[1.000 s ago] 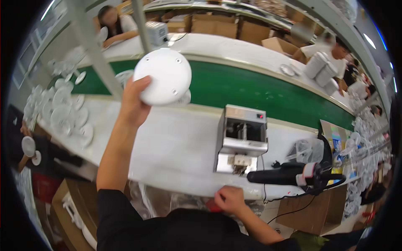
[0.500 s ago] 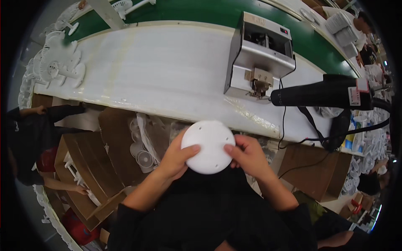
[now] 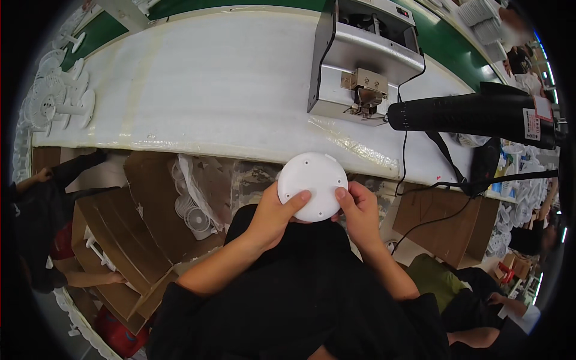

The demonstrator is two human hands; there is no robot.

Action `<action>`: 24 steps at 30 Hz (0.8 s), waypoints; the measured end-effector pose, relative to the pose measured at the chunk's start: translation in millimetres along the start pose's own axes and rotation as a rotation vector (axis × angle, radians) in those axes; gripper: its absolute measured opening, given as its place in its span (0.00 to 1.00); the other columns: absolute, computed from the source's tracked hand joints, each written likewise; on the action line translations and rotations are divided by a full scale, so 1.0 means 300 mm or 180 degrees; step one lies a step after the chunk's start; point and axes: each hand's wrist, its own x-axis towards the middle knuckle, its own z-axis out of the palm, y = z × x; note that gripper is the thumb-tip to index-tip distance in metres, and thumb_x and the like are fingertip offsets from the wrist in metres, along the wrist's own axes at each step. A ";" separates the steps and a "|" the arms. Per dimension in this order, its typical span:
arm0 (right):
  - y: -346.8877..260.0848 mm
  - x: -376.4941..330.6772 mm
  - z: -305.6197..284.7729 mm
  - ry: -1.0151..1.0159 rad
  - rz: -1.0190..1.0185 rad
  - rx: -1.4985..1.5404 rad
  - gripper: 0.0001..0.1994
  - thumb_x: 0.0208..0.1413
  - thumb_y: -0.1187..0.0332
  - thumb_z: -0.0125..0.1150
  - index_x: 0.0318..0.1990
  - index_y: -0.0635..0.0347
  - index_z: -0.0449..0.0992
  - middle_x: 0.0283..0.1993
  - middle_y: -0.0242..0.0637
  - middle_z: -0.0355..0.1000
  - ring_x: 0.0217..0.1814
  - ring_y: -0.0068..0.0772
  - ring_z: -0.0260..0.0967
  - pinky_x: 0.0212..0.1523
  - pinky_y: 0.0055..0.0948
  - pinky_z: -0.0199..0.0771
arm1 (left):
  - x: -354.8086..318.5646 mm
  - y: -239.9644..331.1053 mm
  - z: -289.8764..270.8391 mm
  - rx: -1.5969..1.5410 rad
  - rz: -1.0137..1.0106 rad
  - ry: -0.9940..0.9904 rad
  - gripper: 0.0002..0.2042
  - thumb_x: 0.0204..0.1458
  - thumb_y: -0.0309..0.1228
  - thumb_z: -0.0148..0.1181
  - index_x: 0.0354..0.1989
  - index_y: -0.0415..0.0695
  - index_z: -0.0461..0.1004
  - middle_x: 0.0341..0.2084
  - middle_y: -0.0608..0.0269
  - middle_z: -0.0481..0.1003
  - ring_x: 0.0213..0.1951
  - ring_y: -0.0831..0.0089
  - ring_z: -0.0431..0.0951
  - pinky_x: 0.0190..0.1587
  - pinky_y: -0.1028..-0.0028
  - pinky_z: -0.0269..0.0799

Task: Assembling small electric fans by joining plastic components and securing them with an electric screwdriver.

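A round white plastic base [image 3: 313,174] with several small holes near its rim faces up between my hands, just off the near edge of the table. My left hand [image 3: 273,216] grips its lower left side, thumb lying on the flat face. On the right side my right hand [image 3: 362,215] pinches the rim, thumb on top and fingers curled beneath. The base's underside is hidden. Beyond it stands a metal screw-feeding machine [image 3: 366,66], and a black electric screwdriver [image 3: 462,114] lies sideways with its tip beside the machine's front.
White fan parts [image 3: 51,105] crowd the far left of the white table [image 3: 210,90]. Below the table are cardboard boxes [image 3: 144,222] and a box [image 3: 444,231] at right. Black cables [image 3: 450,195] hang over the edge. Co-workers sit at left and lower right.
The table and machine have shifted upward in the picture as my view moved. My hands and the white base sit slightly higher and to the right, both still gripping it.
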 end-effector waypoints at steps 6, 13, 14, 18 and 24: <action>-0.047 0.020 -0.021 0.0223 -0.0127 -0.0302 0.13 0.59 0.64 0.60 0.36 0.70 0.74 0.25 0.36 0.70 0.22 0.22 0.64 0.25 0.17 0.69 | -0.015 -0.018 0.007 -0.0360 -0.0292 -0.0125 0.22 0.57 0.30 0.58 0.56 0.31 0.63 0.44 0.48 0.73 0.40 0.66 0.78 0.37 0.75 0.80; -0.112 0.029 -0.009 0.0404 -0.0226 -0.1173 0.11 0.57 0.66 0.62 0.34 0.68 0.76 0.25 0.34 0.71 0.22 0.22 0.63 0.23 0.20 0.66 | -0.019 -0.019 0.017 -0.0074 -0.0169 -0.0048 0.21 0.58 0.29 0.57 0.56 0.31 0.63 0.45 0.47 0.72 0.42 0.65 0.78 0.39 0.75 0.80; -0.124 0.022 -0.011 0.0443 -0.0390 -0.1743 0.10 0.56 0.66 0.62 0.34 0.67 0.76 0.25 0.33 0.71 0.21 0.22 0.63 0.23 0.20 0.65 | -0.023 -0.033 0.013 -0.0082 -0.0152 -0.0024 0.21 0.58 0.29 0.57 0.56 0.31 0.63 0.45 0.47 0.72 0.42 0.65 0.78 0.39 0.75 0.80; -0.209 -0.015 -0.038 0.1114 -0.1504 -0.2209 0.07 0.54 0.68 0.61 0.35 0.63 0.78 0.23 0.29 0.69 0.20 0.20 0.58 0.22 0.22 0.60 | -0.031 -0.040 0.016 -0.0135 -0.0123 -0.0015 0.21 0.58 0.29 0.57 0.56 0.31 0.63 0.45 0.47 0.72 0.42 0.65 0.78 0.39 0.75 0.80; -0.437 0.110 -0.109 0.1323 -0.3285 -0.0455 0.33 0.58 0.51 0.56 0.62 0.67 0.58 0.50 0.49 0.68 0.56 0.40 0.65 0.57 0.38 0.62 | -0.030 -0.004 0.004 -0.0113 -0.0265 -0.0044 0.21 0.58 0.28 0.57 0.56 0.30 0.63 0.45 0.47 0.72 0.42 0.65 0.78 0.40 0.75 0.80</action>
